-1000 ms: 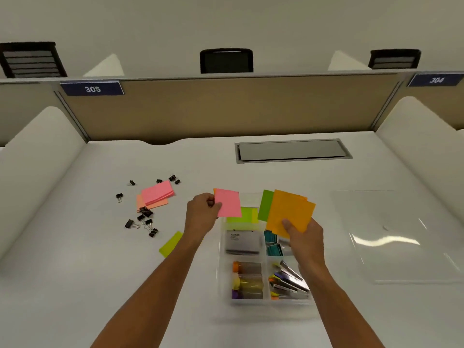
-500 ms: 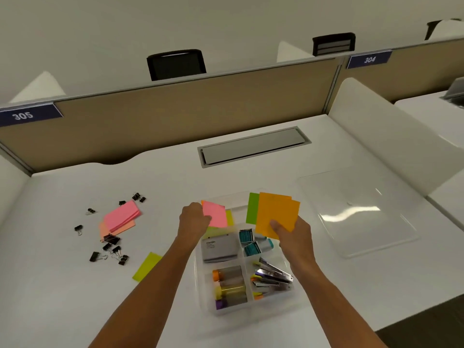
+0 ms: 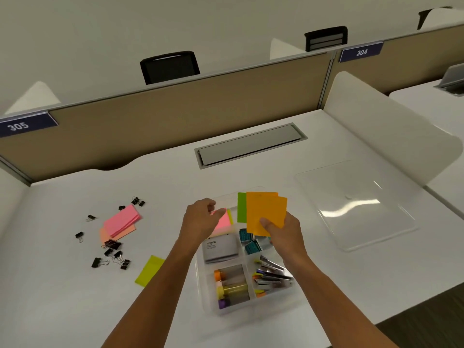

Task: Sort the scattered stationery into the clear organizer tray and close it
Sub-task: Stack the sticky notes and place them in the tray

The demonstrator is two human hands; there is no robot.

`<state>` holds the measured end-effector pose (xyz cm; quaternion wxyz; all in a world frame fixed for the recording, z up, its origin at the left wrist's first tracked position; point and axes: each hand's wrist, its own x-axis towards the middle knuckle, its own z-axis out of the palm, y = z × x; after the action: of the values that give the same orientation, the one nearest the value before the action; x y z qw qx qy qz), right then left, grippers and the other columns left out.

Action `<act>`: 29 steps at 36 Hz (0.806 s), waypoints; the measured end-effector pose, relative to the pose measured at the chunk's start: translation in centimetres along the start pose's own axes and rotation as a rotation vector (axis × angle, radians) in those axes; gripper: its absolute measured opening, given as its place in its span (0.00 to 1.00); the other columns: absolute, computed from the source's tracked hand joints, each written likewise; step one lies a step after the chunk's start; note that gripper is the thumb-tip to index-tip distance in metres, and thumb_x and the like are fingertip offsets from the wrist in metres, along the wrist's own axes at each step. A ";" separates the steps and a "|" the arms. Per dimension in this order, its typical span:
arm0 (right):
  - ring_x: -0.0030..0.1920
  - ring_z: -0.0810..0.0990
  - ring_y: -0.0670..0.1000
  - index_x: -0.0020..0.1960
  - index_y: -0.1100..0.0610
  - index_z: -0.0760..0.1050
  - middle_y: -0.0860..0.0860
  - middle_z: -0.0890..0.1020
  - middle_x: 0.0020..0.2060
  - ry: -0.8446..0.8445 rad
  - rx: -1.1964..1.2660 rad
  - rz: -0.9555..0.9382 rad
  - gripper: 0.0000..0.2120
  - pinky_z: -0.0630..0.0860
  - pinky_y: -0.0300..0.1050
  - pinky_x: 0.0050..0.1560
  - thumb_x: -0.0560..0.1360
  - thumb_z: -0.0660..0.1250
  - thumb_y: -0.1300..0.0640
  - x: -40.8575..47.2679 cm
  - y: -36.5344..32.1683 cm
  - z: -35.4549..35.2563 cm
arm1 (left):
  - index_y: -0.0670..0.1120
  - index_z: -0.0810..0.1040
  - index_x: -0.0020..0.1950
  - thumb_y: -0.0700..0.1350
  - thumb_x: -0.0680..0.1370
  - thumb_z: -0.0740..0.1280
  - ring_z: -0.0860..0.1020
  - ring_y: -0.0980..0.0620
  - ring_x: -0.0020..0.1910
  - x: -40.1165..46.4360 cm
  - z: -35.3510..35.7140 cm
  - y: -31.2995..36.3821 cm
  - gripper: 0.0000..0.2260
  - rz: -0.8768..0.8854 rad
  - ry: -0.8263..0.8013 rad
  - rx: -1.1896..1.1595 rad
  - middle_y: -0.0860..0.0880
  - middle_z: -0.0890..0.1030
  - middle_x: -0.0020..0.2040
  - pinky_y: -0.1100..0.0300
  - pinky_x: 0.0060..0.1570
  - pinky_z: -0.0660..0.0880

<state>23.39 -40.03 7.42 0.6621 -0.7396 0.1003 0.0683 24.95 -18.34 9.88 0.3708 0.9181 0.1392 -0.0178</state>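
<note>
- We are putting sticky notes away. Our left hand (image 3: 203,219) pinches a pink note (image 3: 223,220) over the clear tray's (image 3: 270,301) top left box, in the middle of the frame.
- Our right hand (image 3: 282,231) grips orange and green notes (image 3: 263,212).
- Next, we think, let go gently so the note lies flat.
- The white desk (image 3: 62,297) holds black clips (image 3: 110,254) and more pink notes (image 3: 121,221) at left, and the clear lid (image 3: 356,204) at right.

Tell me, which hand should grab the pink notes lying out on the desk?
Probably the left hand: the pink stack lies on its side, and the right hand already holds orange notes.
</note>
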 end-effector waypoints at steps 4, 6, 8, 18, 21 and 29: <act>0.49 0.81 0.46 0.56 0.44 0.74 0.43 0.81 0.49 -0.031 -0.006 -0.004 0.10 0.79 0.45 0.47 0.77 0.71 0.51 -0.1 -0.2 0.7 | 0.48 0.79 0.60 0.55 0.77 0.68 0.79 0.56 0.50 -1.2 0.1 0.9 0.16 0.020 -0.053 -0.176 0.53 0.82 0.52 0.61 0.51 0.74; 0.49 0.80 0.46 0.58 0.44 0.72 0.43 0.80 0.49 -0.046 -0.021 -0.005 0.13 0.80 0.45 0.47 0.76 0.71 0.50 -0.2 -0.3 1.0 | 0.48 0.80 0.58 0.54 0.77 0.68 0.81 0.54 0.51 -1.8 0.2 1.1 0.14 0.004 -0.095 -0.314 0.52 0.83 0.51 0.55 0.54 0.78; 0.49 0.80 0.46 0.61 0.46 0.71 0.45 0.80 0.51 -0.064 -0.019 0.008 0.15 0.80 0.44 0.46 0.76 0.71 0.50 -0.4 -0.4 1.3 | 0.50 0.81 0.57 0.51 0.78 0.68 0.82 0.53 0.50 -2.4 0.2 1.0 0.10 -0.007 -0.128 -0.433 0.51 0.84 0.50 0.51 0.55 0.79; 0.52 0.81 0.49 0.63 0.48 0.73 0.46 0.81 0.53 -0.115 -0.055 0.007 0.17 0.81 0.51 0.53 0.76 0.71 0.50 -0.6 -0.3 2.6 | 0.41 0.81 0.50 0.39 0.77 0.70 0.84 0.48 0.43 -3.7 -0.7 -1.2 0.04 -0.086 -0.068 -0.655 0.44 0.85 0.43 0.58 0.43 0.81; 0.52 0.81 0.50 0.64 0.50 0.74 0.48 0.82 0.53 -0.103 -0.056 0.010 0.17 0.80 0.54 0.54 0.76 0.71 0.51 -0.6 -0.3 2.7 | 0.40 0.82 0.49 0.39 0.77 0.69 0.84 0.47 0.43 -3.5 -0.9 -2.3 0.03 -0.140 0.012 -0.674 0.43 0.85 0.42 0.55 0.44 0.81; 0.48 0.80 0.45 0.56 0.46 0.74 0.44 0.81 0.49 -0.095 -0.044 0.007 0.08 0.78 0.45 0.46 0.78 0.69 0.54 -0.4 0.1 2.8 | 0.40 0.82 0.47 0.39 0.77 0.67 0.85 0.47 0.38 -2.5 -0.8 -4.7 0.04 -0.317 0.199 -0.722 0.43 0.85 0.39 0.57 0.38 0.81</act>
<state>23.04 -37.29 7.11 0.6495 -0.7495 0.0697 0.1077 21.22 -15.19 7.66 0.6467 0.6933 0.3114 0.0643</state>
